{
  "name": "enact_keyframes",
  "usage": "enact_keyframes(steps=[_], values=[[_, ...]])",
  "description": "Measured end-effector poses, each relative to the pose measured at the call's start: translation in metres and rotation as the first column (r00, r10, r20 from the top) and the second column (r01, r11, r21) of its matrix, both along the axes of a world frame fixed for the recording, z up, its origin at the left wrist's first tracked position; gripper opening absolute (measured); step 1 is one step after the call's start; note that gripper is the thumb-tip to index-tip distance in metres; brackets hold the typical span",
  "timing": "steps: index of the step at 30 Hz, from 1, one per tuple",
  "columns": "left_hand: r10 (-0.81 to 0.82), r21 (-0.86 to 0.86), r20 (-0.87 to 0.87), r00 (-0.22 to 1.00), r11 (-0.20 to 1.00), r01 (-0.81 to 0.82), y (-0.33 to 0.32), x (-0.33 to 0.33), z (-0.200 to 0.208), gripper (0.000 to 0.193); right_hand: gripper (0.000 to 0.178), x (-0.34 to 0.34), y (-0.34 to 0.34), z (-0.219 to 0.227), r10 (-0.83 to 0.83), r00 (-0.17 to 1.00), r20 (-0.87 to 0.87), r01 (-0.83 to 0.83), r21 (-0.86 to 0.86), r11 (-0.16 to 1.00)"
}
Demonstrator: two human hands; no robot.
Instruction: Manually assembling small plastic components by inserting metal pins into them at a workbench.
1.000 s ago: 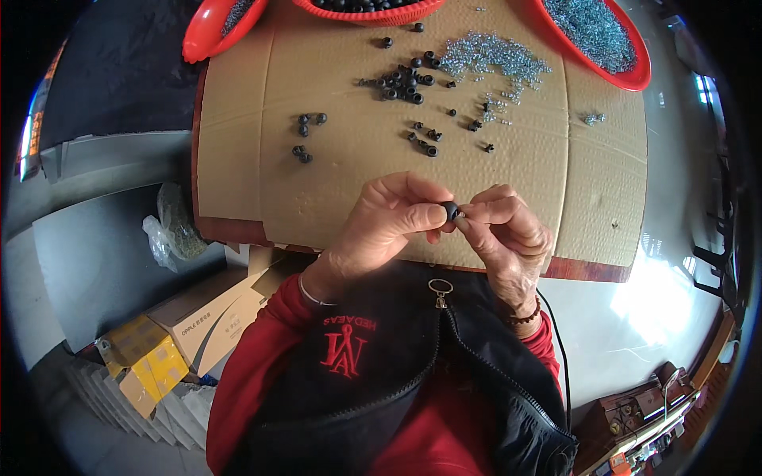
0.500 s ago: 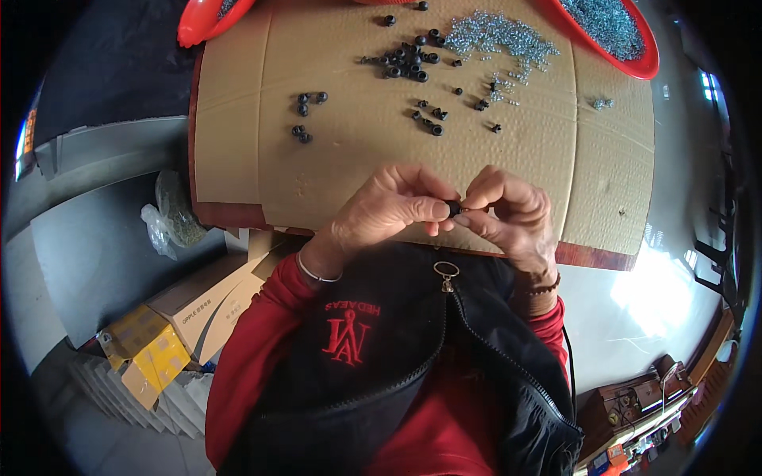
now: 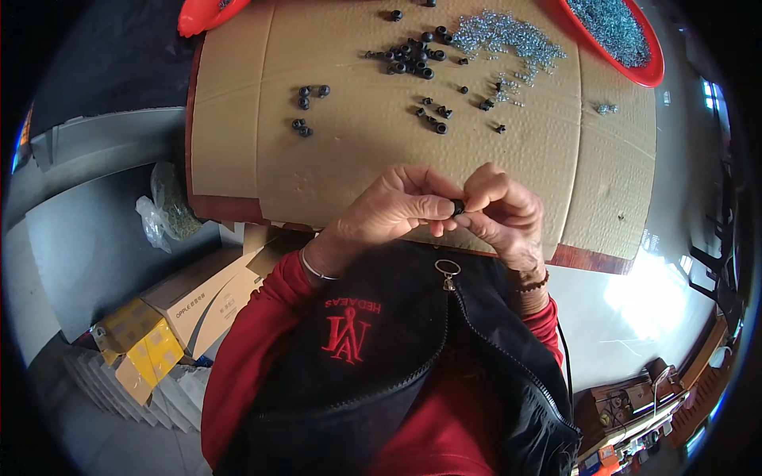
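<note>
My left hand (image 3: 395,206) pinches a small round black plastic part (image 3: 458,207) between thumb and fingertips, just above the near edge of the cardboard. Against its right side, the thumb and forefinger of my right hand (image 3: 508,214) are pressed together; any tiny piece between them is too small to make out. Ahead lies a heap of black ball-shaped parts (image 3: 409,57), some showing round holes. Smaller black pieces (image 3: 444,113) are scattered nearer me. Tiny silvery pieces, seemingly springs (image 3: 508,40), spread out at the far right.
Flattened cardboard (image 3: 349,151) covers the table. A red bowl (image 3: 654,73) of silvery pieces stands far right, another red container (image 3: 190,22) far left. Several black balls (image 3: 304,103) lie apart on the left. Beside the table are a plastic bag (image 3: 176,210) and a carton (image 3: 206,297).
The view has shifted slightly. Both hands stay together around the black part, and my right hand's fingers have shifted only a little against it.
</note>
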State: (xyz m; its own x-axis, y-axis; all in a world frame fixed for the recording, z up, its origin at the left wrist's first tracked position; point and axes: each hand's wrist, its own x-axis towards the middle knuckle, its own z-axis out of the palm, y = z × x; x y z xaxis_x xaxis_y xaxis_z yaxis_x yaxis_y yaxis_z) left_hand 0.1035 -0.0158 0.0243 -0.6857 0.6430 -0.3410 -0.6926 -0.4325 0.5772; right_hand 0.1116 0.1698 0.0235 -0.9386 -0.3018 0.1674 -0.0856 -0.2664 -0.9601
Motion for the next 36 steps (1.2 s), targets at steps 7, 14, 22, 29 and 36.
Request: enact_keyframes(steps=[7,14,22,29,36], values=[[-0.009,-0.076,-0.107,0.994,0.997,0.001,-0.004,-0.004,-0.006,0.011,0.023,-0.006,-0.006,0.002,0.347,0.73,0.589,-0.035,-0.474,0.88],[0.064,0.208,0.0,0.998,0.976,-0.063,-0.002,-0.001,-0.026,0.012,0.017,-0.007,0.003,-0.011,-0.235,0.953,0.194,0.213,0.129,0.969],[0.101,0.2,0.074,0.992,0.973,-0.114,-0.002,-0.006,-0.028,0.012,0.023,-0.045,0.022,-0.033,-0.301,0.847,-0.439,0.531,0.662,0.529],[0.101,0.25,0.118,0.988,0.96,-0.128,-0.004,-0.007,-0.027,0.013,0.017,-0.04,0.023,-0.032,-0.3,0.889,-0.346,0.456,0.615,0.643],[0.112,0.224,0.069,0.991,0.967,-0.124,-0.001,-0.008,-0.004,0.011,0.011,-0.014,0.006,-0.009,-0.128,0.941,0.312,0.201,-0.216,0.955]])
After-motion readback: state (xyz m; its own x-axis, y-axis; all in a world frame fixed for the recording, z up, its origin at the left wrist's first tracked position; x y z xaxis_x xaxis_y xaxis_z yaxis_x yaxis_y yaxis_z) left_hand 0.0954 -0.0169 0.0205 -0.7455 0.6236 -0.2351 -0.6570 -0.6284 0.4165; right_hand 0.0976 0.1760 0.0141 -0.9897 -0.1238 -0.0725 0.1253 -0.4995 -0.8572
